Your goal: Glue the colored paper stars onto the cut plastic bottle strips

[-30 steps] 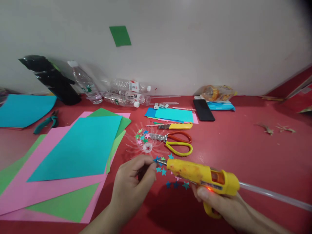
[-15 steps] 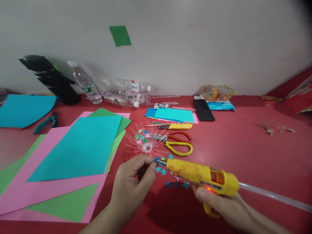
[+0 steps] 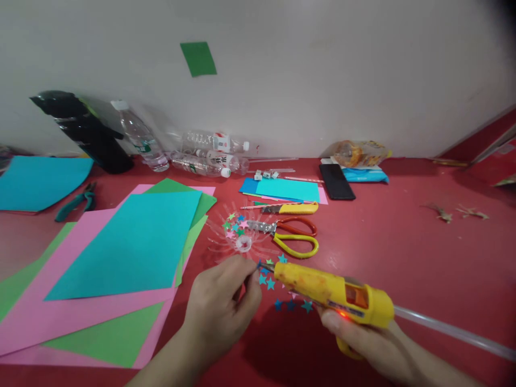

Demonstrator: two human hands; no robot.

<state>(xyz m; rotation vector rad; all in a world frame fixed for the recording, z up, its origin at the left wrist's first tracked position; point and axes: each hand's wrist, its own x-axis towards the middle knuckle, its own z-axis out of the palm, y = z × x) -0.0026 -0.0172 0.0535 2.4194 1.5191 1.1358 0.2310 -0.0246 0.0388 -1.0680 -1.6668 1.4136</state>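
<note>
My right hand (image 3: 355,333) grips a yellow hot glue gun (image 3: 322,285), its red light lit and a clear glue stick (image 3: 447,325) jutting from the back. At the nozzle, my left hand (image 3: 223,301) pinches a small blue paper star (image 3: 259,265), mostly hidden by the fingers. The metal tip touches or nearly touches that star. Several loose paper stars, such as a teal one (image 3: 307,306), lie on the red table under the gun. Just beyond my left hand sits a clear plastic bottle top cut into spread strips (image 3: 243,244), with coloured stars on its strips.
Scissors (image 3: 298,246) and a yellow utility knife (image 3: 296,208) lie beyond the gun. Coloured paper sheets (image 3: 133,247) cover the left, with pliers (image 3: 76,204) beside them. Plastic bottles (image 3: 201,164), a phone (image 3: 337,181) and a black flask (image 3: 88,134) are along the wall.
My left hand has turned slightly, its fingertips shifting a little right around the star at the nozzle. The glue gun has barely moved.
</note>
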